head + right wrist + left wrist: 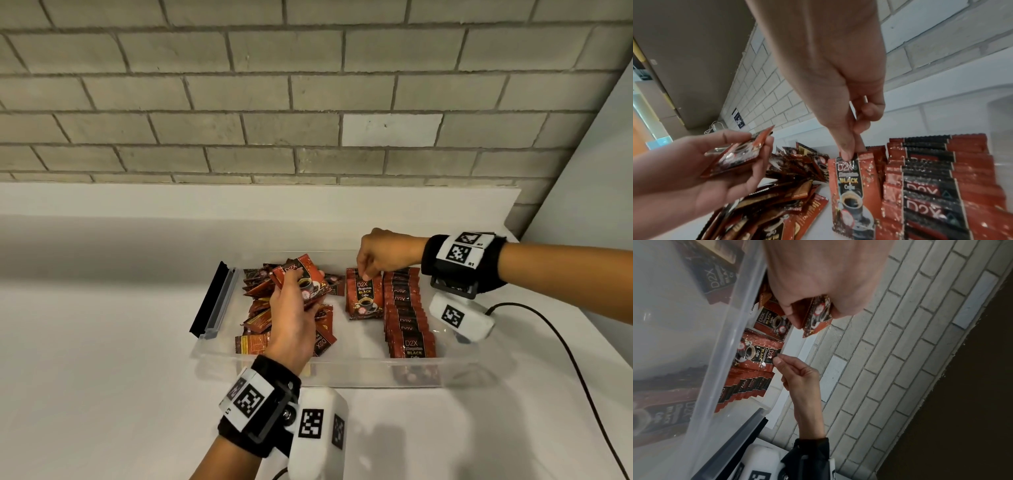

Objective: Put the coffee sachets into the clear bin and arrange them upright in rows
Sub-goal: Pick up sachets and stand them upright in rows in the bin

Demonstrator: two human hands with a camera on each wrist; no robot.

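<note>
A clear bin sits on the white counter. At its right a row of red-and-black coffee sachets stands upright. A short second row begins beside it, and my right hand pinches the top edge of its front sachet between thumb and forefinger. At the bin's left lies a loose pile of sachets. My left hand grips a small stack of sachets above that pile; in the right wrist view the stack lies across its fingers.
A black and clear bar leans at the bin's left end. A black cable runs over the counter on the right. A grey brick wall rises behind the counter's white upstand.
</note>
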